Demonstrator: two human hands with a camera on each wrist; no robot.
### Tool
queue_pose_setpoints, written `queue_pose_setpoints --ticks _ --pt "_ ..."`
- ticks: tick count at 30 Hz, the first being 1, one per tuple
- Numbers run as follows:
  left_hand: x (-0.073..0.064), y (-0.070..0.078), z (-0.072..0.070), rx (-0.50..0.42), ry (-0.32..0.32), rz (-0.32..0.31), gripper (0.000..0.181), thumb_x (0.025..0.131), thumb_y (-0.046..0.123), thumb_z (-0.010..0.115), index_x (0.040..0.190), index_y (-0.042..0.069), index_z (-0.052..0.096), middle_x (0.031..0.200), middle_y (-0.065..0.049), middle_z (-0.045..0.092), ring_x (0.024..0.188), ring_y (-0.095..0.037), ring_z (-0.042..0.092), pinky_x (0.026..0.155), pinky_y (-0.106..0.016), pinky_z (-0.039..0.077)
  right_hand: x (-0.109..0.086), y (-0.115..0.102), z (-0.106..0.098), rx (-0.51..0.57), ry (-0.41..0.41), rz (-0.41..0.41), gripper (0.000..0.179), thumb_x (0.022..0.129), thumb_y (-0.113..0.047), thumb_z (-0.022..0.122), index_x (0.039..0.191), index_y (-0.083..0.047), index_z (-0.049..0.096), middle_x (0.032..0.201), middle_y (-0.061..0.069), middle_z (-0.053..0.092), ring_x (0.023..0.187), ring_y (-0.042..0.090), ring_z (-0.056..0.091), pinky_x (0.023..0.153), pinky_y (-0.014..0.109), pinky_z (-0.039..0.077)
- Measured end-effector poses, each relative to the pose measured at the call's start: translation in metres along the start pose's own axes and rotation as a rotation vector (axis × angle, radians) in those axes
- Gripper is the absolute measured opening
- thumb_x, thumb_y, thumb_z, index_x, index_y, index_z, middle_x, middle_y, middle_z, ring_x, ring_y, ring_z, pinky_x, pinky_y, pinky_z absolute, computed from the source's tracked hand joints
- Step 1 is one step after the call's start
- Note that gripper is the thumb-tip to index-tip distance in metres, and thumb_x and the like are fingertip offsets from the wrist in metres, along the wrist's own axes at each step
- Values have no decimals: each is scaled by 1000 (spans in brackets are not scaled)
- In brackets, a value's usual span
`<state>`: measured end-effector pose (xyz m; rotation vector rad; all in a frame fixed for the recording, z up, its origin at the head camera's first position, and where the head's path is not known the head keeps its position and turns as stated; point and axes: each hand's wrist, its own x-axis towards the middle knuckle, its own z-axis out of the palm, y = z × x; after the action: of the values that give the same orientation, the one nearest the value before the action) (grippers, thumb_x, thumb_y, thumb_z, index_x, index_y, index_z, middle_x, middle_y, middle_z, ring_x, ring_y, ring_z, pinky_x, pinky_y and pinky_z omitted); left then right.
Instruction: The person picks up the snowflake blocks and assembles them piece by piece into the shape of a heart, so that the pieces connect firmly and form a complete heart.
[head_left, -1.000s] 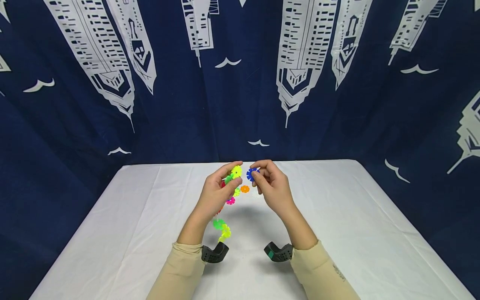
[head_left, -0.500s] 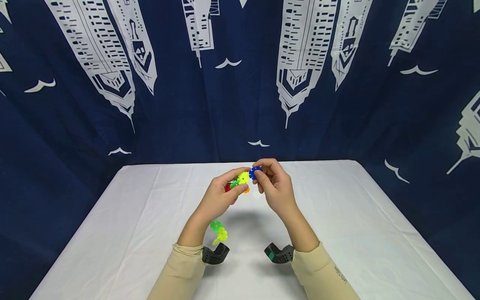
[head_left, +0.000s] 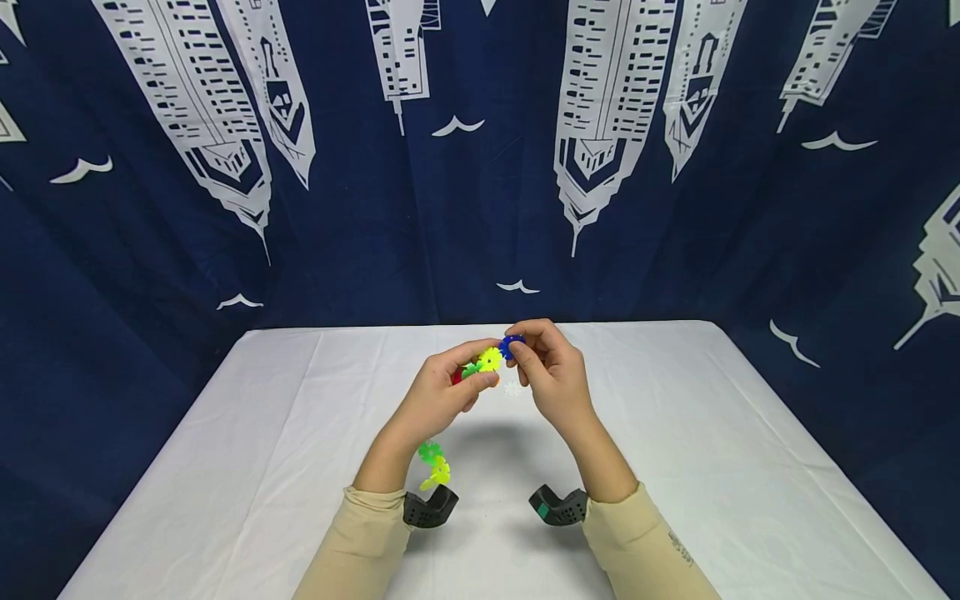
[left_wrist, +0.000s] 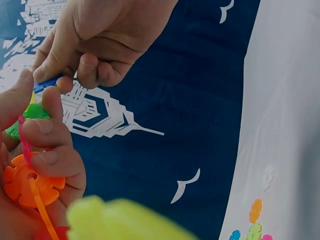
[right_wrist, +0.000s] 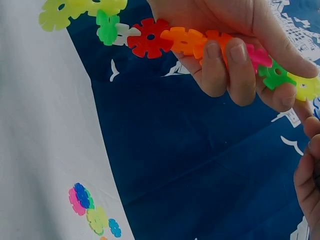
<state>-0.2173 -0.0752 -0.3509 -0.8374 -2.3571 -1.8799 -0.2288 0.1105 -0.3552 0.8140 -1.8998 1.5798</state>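
Observation:
My left hand (head_left: 438, 387) grips a chain of slotted plastic snowflake discs, with fingers curled round its middle. A yellow disc (head_left: 490, 360) forms the upper end, beside a green disc (left_wrist: 36, 111). In the right wrist view the chain continues through a pink disc (right_wrist: 260, 56), orange discs (right_wrist: 184, 41) and a red disc (right_wrist: 151, 38). Its tail, with a green disc (head_left: 430, 452) and a yellow-green disc (head_left: 440, 471), hangs below the left wrist. My right hand (head_left: 551, 375) pinches a blue disc (head_left: 511, 347) between thumb and forefinger, right at the yellow disc's edge. Fingers partly hide both.
Loose discs lie on the white-covered table (head_left: 675, 467) beyond the hands: a clear one (left_wrist: 268, 177), an orange one (left_wrist: 256, 210), a light-blue one (right_wrist: 115, 228), and several more in a small cluster. A dark blue printed curtain (head_left: 465, 208) hangs behind the table's far edge.
My left hand has moved right with the chain, bringing its yellow end disc up to the blue disc. The blue disc has tilted in my right hand. The chain's tail has swung slightly left.

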Motion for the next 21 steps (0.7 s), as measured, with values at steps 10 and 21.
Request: queue_pose_setpoints --ticks 10,21 --pt "1 3 -1 9 -25 -15 38 96 11 66 133 9 62 86 -12 63 53 -9 39 49 -18 33 0 0 -2 -89 -21 -78 9 94 5 61 101 1 63 72 14 62 52 10 48 48 20 43" --pt "1 0 -1 -2 -56 -9 36 96 8 64 132 5 61 85 -8 63 54 -9 38 49 -18 32 -1 2 3 -79 -16 -117 10 92 8 62 100 1 64 69 11 61 49 9 47 46 19 41"
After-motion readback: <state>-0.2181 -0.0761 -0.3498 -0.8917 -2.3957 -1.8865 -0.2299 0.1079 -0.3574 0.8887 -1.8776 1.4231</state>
